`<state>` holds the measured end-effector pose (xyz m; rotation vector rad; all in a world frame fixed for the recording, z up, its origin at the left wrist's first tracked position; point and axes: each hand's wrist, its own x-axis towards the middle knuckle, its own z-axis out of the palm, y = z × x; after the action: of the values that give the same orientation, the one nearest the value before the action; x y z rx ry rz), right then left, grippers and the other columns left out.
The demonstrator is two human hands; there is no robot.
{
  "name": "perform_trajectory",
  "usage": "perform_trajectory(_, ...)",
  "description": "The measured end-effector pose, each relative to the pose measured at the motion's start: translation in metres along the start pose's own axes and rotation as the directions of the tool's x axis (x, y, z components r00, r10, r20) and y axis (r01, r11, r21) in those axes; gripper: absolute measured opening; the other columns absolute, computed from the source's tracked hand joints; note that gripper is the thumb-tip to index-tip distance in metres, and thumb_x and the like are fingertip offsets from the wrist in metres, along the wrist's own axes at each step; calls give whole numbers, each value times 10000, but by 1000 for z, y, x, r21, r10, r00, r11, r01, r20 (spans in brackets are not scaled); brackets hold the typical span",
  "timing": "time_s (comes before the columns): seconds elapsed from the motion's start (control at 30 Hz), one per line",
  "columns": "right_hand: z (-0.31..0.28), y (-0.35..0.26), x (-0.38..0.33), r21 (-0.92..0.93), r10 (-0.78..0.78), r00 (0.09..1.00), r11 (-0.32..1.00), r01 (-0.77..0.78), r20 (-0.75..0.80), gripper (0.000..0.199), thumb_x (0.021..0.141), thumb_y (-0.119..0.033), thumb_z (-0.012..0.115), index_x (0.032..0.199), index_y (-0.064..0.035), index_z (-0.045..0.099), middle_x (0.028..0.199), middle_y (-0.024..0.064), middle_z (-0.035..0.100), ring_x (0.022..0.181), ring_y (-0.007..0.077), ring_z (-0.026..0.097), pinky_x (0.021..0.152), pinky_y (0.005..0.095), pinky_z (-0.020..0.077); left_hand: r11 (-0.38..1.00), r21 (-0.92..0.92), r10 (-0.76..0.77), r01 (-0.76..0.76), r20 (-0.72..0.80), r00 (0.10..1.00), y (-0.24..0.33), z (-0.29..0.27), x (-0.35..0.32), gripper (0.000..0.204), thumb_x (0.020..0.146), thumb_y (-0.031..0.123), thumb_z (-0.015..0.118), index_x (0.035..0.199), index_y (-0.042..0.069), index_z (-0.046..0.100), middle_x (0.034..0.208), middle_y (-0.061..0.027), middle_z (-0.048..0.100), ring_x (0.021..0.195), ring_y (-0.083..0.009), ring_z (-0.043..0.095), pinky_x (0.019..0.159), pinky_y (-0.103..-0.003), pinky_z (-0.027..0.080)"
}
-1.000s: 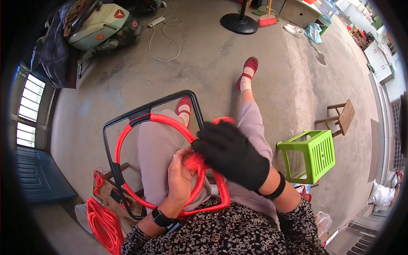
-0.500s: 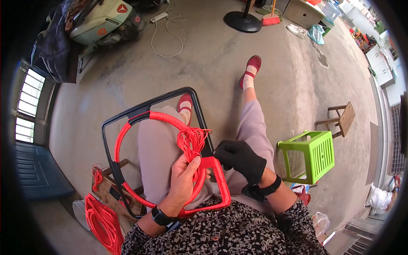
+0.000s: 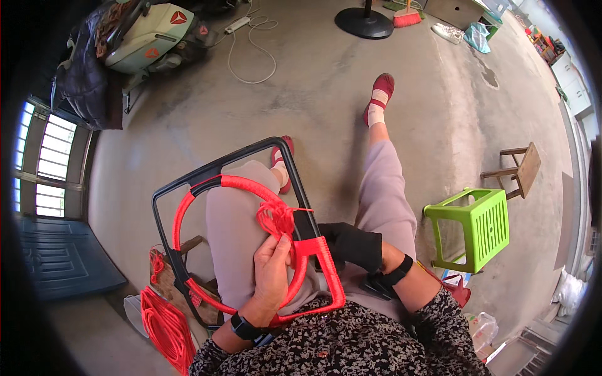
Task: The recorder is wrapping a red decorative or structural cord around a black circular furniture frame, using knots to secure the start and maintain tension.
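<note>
A black rectangular frame with a ring inside it rests tilted over my left leg. Red cord is wound tightly round much of the ring and round a corner piece near my body. My bare left hand is closed on a looped bundle of red cord, thumb on top, beside the ring. Black-gloved, my right hand sits at the frame's right side, close to the wrapped corner. Its fingers look curled and pass partly behind the frame, so what they hold is hidden.
A coil of red cord lies at lower left, beside a wooden stool under the frame. To my right stand a green plastic stool and a small wooden stool. A scooter and a white cable are farther off.
My right hand has gone from above the wrapped corner to lower, partly behind the frame's side. The cord bundle sits lower and more bunched in my left hand. The view has shifted slightly.
</note>
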<state>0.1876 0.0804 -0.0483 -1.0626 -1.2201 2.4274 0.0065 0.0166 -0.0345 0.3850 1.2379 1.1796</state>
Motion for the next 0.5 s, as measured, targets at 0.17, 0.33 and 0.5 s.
perform_trajectory(0.17, -9, 16, 15, 30, -177, 982, 984, 176, 63, 342, 867, -195, 600, 1163, -28, 561, 808, 24, 628, 673, 75, 563, 581, 236, 471, 992, -124, 19, -24, -46, 999, -3, 3, 0, 191, 942, 103, 481, 1093, 17, 560, 1009, -55, 634, 890, -147, 614, 709, -276, 509)
perform_trajectory(0.33, -25, -4, 0, -197, -322, 914, 940, 278, -247, 307, 856, -195, 619, 1115, -32, 604, 948, 47, 638, 820, 93, 576, 709, 253, 474, 952, -256, -162, 168, 43, 986, 13, 9, -8, 122, 927, 90, 513, 1021, 20, 546, 931, -105, 636, 804, -210, 637, 653, -318, 533)
perform_trajectory(0.5, -28, -33, -54, 303, -484, 750, 707, 639, -452, 331, 827, -184, 553, 1111, -16, 579, 999, 173, 614, 1010, 273, 563, 970, 390, 380, 973, -135, -172, 186, 113, 979, 5, 8, -12, 45, 925, 91, 515, 936, 48, 524, 881, -127, 646, 699, -232, 640, 608, -365, 541)
